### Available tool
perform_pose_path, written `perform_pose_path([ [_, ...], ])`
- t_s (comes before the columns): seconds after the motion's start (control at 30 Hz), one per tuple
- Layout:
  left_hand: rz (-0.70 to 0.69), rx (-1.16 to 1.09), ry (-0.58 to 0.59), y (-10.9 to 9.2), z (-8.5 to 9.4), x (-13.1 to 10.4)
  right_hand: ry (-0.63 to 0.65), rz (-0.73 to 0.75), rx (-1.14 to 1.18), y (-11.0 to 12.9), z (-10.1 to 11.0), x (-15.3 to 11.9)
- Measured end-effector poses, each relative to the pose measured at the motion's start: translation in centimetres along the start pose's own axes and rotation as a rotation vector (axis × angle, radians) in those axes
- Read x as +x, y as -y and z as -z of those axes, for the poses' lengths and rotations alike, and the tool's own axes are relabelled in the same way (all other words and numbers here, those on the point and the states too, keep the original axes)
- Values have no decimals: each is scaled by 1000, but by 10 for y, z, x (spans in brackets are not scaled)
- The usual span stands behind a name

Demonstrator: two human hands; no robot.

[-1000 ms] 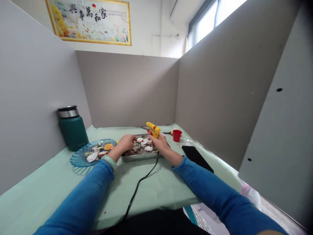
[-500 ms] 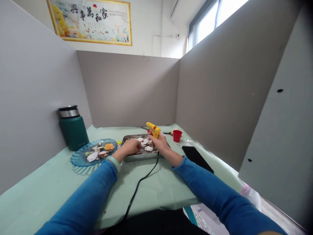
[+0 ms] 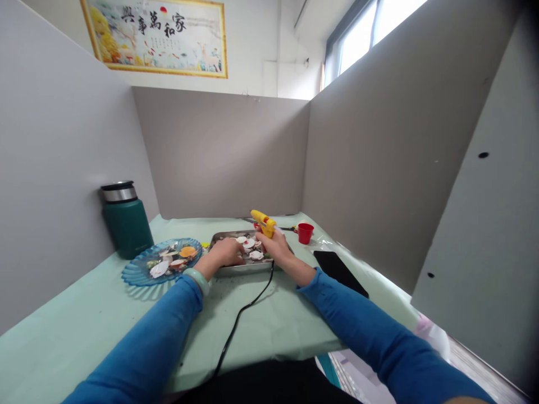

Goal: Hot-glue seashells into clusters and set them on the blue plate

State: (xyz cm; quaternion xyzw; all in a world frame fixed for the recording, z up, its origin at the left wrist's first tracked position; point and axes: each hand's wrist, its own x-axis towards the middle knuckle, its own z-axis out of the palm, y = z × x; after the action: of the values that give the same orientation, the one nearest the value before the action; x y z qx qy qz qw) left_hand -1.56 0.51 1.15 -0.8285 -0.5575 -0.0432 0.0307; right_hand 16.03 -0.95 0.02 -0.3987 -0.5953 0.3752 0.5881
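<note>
One yellow glue gun (image 3: pixel 264 223) held up at metal tray (image 3: pixel 244 271), lower end hidden in closed grip of right hand (image 3: pixel 274 247). At shells (image 3: pixel 256 255), with fingertips obscured: left hand (image 3: pixel 226 252); impossible to tell grip opening or any hold. Wall picture (image 3: pixel 155 42) lettered 興事萬和家. Shifted right versus one second earlier: left hand.

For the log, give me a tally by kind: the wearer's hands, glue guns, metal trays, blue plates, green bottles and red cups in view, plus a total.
Left hand and right hand: 2
Glue gun: 1
Metal tray: 1
Blue plate: 1
Green bottle: 1
Red cup: 1
Total: 7
</note>
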Motion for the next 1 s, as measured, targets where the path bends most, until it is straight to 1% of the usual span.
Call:
perform_pose_path([
  [0.03,13,18,34,-2,0,-1,-2,3,-3,0,0,0],
  [0.1,58,48,48,-3,1,-3,-3,4,-2,-1,0,0],
  [0.3,190,90,-49,7,5,-5,10,-1,-3,-5,1,2],
  [0.43,212,80,-60,6,7,-6,8,-4,-7,-5,1,2],
  [0.53,191,90,-65,2,8,-6,9,-1,0,-5,1,2],
  [0.63,39,113,-56,0,8,-6,6,0,23,-5,0,3],
  [0.7,-64,137,-7,1,7,-5,4,10,26,-6,0,2],
  [0.73,-81,148,20,2,6,-5,6,13,22,-6,0,2],
  [0.8,-49,162,55,3,5,-6,7,14,6,-6,0,2],
  [0.87,-6,172,59,2,4,-8,3,13,-8,-5,1,2],
  [0.93,-3,200,33,0,3,-9,2,15,-10,-4,1,1],
  [1.0,-39,235,-1,-2,1,-11,4,13,-5,-4,1,2],
])
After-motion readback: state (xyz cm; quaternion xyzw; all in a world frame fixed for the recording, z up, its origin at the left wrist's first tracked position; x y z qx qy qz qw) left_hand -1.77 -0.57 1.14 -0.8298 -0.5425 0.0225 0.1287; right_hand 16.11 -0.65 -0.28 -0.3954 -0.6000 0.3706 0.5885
